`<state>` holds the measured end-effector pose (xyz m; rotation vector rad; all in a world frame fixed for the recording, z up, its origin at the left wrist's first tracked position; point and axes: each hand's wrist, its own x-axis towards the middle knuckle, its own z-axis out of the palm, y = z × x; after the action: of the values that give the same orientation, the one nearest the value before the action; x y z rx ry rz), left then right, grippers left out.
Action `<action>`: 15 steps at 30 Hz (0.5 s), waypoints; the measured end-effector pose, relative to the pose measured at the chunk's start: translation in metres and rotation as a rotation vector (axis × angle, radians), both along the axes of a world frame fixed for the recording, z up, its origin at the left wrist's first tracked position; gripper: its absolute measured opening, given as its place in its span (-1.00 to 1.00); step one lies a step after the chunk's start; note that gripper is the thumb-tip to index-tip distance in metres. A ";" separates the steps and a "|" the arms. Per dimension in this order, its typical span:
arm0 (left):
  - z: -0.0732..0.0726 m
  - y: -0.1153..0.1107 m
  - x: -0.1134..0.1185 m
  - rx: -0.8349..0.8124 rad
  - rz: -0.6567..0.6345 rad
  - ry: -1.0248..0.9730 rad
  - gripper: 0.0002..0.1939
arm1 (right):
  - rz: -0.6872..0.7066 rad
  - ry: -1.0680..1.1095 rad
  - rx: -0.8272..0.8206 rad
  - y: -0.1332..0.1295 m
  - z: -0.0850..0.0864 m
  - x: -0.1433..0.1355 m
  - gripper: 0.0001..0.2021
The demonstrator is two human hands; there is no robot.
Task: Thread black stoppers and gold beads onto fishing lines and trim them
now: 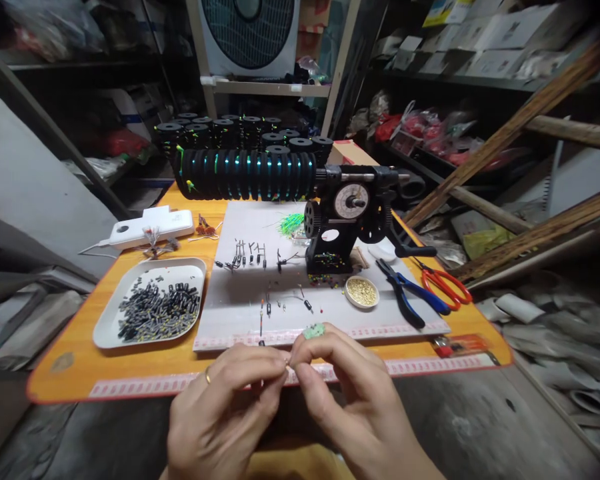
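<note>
My left hand, with a ring on one finger, and my right hand meet fingertip to fingertip at the table's front edge. Both are pinched closed; what lies between the fingertips is too small to name. Green tape wraps a finger of my right hand. Just beyond my left fingertips a thin dark piece lies on the white board. Small black parts with wires are spread farther back on the board. A round dish holds tiny gold pieces.
A black winding machine stands at the board's back, its long roller reaching left. Blue pliers and red-handled scissors lie right. A white tray of black parts and a power strip are left.
</note>
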<state>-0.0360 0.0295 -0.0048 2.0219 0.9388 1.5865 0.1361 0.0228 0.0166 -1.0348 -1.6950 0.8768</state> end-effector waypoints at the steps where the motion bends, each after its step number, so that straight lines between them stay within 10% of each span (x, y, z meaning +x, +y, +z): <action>1: -0.001 -0.001 0.001 -0.020 -0.004 -0.028 -0.70 | 0.009 0.018 -0.011 0.000 0.001 -0.001 -0.90; 15: -0.009 -0.011 0.013 -0.170 0.014 -0.267 -0.80 | -0.005 -0.050 0.040 -0.003 0.009 -0.005 -0.90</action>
<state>-0.0228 0.0186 -0.0138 1.6443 0.9505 1.6716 0.1315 0.0198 0.0260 -1.0409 -1.7441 0.8170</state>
